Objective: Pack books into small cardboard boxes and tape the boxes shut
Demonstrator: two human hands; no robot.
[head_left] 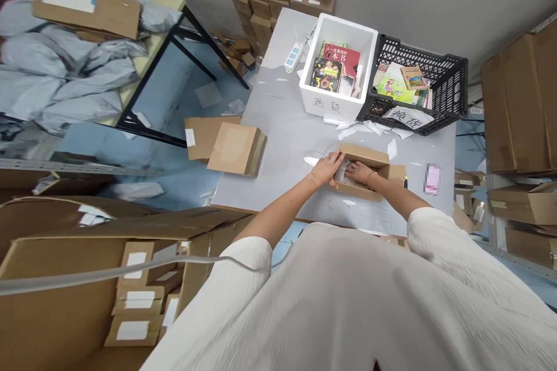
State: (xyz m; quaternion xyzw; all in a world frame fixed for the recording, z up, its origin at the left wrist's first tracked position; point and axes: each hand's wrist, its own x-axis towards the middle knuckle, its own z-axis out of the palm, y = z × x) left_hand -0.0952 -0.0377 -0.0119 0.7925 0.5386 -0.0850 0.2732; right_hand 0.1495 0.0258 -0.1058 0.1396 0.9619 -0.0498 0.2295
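Observation:
An open cardboard box (365,155) lies on the grey table (282,98) in front of me, its flap folded out on the right. My left hand (327,170) grips the box's left end, with the thumb and fingers around the edge. Inside the box, my right hand (362,174) reaches down with its fingers stretched out over something pale and flat on the bottom. What that pale thing is I cannot make out, since the hand covers part of it.
Behind the box stand a white foam bin (335,101) and a black plastic crate (448,90), both holding books. A brown carton (237,149) sits at the table's left edge. A power strip (293,57) lies at the back. A cable (130,271) crosses at lower left.

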